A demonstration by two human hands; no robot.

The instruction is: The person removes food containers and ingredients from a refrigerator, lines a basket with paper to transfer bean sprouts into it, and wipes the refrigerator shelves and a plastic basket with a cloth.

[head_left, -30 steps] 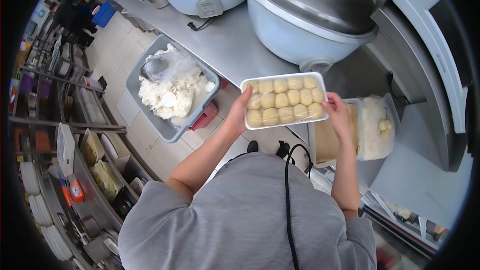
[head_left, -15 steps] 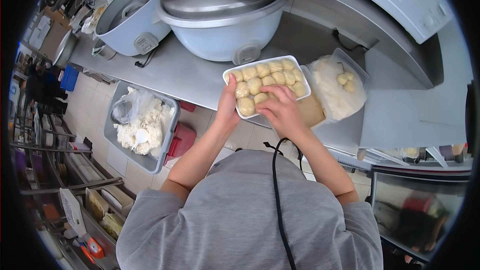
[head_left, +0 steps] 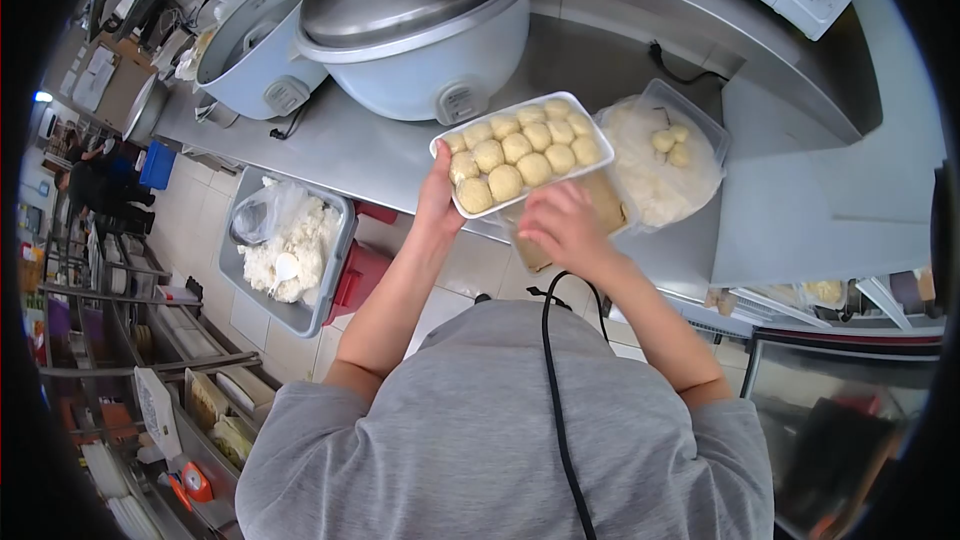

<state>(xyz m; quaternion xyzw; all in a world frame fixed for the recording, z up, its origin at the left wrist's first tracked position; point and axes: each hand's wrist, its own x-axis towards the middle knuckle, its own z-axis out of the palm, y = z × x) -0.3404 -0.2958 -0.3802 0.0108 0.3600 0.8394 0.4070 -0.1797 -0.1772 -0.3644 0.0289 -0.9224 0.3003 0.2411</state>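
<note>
A white tray (head_left: pixel 600 162) with rows of pale yellow dough balls (head_left: pixel 516 148) is held up above the counter's front edge. My left hand (head_left: pixel 438 190) grips its left end, thumb on the rim. Close below the tray's lower right side, my right hand (head_left: pixel 565 225) has its fingers curled together; whether anything is between them is too small to tell. Behind the right hand lies a container with a brown sheet (head_left: pixel 606 202). Beside it, a clear tub (head_left: pixel 680 180) holds white powder, with several small pale balls (head_left: pixel 671 143) on top.
Two large light-blue cookers (head_left: pixel 425 65) stand on the steel counter (head_left: pixel 340 165). A grey bin (head_left: pixel 342 250) of white crumbly food with a scoop is at the left, beside a red container (head_left: pixel 360 280). Shelving lines the far left. A person (head_left: pixel 100 190) stands in the background.
The view has turned to the right. My right hand left the tray's right end, reached over the dough balls, and is now just below the tray. My left hand still holds the tray.
</note>
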